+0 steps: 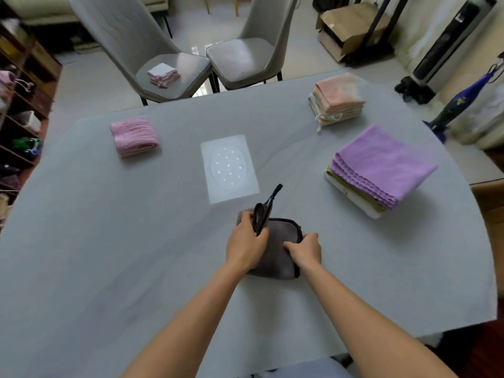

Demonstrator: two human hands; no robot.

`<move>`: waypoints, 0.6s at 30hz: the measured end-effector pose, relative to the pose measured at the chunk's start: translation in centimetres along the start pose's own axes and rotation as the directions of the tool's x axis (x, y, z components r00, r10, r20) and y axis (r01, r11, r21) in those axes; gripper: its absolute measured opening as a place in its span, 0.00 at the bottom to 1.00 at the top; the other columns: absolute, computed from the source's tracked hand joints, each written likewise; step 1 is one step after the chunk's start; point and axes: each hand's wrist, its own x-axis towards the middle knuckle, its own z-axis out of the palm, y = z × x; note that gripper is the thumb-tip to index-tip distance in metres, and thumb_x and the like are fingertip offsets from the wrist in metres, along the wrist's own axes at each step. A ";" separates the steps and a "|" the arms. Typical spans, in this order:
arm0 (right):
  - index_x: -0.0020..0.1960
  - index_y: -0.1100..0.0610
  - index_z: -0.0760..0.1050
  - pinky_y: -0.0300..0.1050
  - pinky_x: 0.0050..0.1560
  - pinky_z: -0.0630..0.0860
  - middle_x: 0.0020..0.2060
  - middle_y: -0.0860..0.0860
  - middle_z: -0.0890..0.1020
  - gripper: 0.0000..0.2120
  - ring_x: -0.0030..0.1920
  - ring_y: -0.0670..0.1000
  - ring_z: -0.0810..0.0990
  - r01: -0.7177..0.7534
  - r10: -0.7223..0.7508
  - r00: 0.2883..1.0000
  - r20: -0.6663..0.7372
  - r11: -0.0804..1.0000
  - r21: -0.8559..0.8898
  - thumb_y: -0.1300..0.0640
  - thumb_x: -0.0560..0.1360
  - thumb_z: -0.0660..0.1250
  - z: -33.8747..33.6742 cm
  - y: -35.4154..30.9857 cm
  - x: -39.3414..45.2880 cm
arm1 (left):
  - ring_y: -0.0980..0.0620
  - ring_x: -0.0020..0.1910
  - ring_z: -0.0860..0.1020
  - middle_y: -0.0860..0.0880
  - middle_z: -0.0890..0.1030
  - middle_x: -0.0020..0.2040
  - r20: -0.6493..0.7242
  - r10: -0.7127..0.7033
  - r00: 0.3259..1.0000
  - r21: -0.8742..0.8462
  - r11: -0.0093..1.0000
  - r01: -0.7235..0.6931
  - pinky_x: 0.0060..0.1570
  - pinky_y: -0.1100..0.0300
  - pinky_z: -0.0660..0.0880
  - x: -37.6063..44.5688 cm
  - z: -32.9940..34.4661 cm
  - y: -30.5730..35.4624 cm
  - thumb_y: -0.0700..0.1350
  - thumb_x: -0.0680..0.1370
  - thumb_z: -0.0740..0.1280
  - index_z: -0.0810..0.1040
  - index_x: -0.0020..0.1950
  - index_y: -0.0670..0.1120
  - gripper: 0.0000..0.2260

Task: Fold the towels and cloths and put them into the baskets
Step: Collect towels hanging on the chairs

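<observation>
A dark grey cloth (278,249) with black trim lies folded on the grey table (109,241) in front of me. My left hand (245,244) grips its left side, and the cloth's black hanging loop (263,214) sticks up past the fingers. My right hand (305,248) rests on the cloth's right part with fingers curled onto the fabric. A folded pink towel (134,135) lies at the far left. A purple-topped stack of cloths (379,170) sits at the right. A peach-coloured stack (338,100) sits behind it. No basket is in view.
Two grey chairs stand beyond the table; the left chair (152,50) carries a small folded pile (163,75). A bright patch of reflected light (229,167) marks the table's middle. Shelves (19,105) line the left wall. A cardboard box (351,28) and a vacuum (463,99) stand at the right.
</observation>
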 end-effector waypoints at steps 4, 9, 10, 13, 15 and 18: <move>0.51 0.64 0.77 0.50 0.50 0.80 0.43 0.57 0.82 0.14 0.46 0.57 0.81 -0.152 0.097 0.973 0.210 0.953 0.263 0.62 0.66 0.72 -0.5 -0.2 0.9 | 0.45 0.47 0.79 0.50 0.80 0.47 -0.018 0.036 0.999 0.056 0.998 -0.035 0.42 0.56 0.71 -1.2 1.1 0.5 0.48 0.78 0.63 0.69 0.62 0.50 0.13; 0.50 0.60 0.75 0.47 0.44 0.79 0.44 0.57 0.82 0.09 0.43 0.53 0.81 -0.030 -0.081 0.961 0.265 0.920 0.390 0.64 0.70 0.70 -3.1 -1.9 -0.6 | 0.47 0.52 0.79 0.51 0.80 0.55 -0.019 0.067 0.998 -0.037 0.997 -0.068 0.46 0.56 0.74 -1.6 0.0 0.4 0.49 0.79 0.63 0.70 0.67 0.50 0.16; 0.51 0.60 0.75 0.48 0.45 0.79 0.45 0.56 0.82 0.10 0.44 0.52 0.81 0.064 -0.159 0.960 0.231 0.926 0.371 0.63 0.70 0.70 -3.6 -2.6 -1.2 | 0.49 0.52 0.79 0.52 0.80 0.55 -0.009 0.082 0.997 -0.072 0.994 -0.083 0.47 0.57 0.74 -1.8 -0.3 0.3 0.49 0.79 0.64 0.70 0.67 0.51 0.16; 0.50 0.56 0.72 0.51 0.50 0.78 0.44 0.51 0.80 0.12 0.45 0.51 0.79 0.346 -0.374 0.920 0.121 0.916 0.204 0.56 0.70 0.71 -4.8 -4.9 -3.5 | 0.53 0.53 0.80 0.56 0.80 0.54 0.012 0.123 0.992 -0.224 0.968 -0.117 0.50 0.60 0.76 -2.2 -0.9 0.5 0.46 0.79 0.65 0.72 0.65 0.52 0.15; 0.51 0.55 0.70 0.49 0.49 0.77 0.44 0.46 0.78 0.13 0.45 0.49 0.79 0.465 -0.479 0.875 0.073 0.872 0.156 0.53 0.71 0.70 -5.4 -6.1 -5.6 | 0.56 0.53 0.80 0.56 0.81 0.54 0.035 0.160 0.986 -0.349 0.927 -0.138 0.49 0.65 0.76 -2.9 -1.6 1.2 0.46 0.80 0.64 0.72 0.64 0.53 0.13; 0.50 0.53 0.69 0.47 0.47 0.76 0.45 0.46 0.78 0.13 0.45 0.48 0.79 0.569 -0.577 0.815 0.049 0.813 0.124 0.50 0.72 0.69 -5.6 -7.2 -7.6 | 0.59 0.53 0.81 0.55 0.82 0.55 0.087 0.185 0.979 -0.510 0.852 -0.116 0.52 0.63 0.77 -3.7 -2.6 2.3 0.47 0.81 0.62 0.72 0.65 0.56 0.12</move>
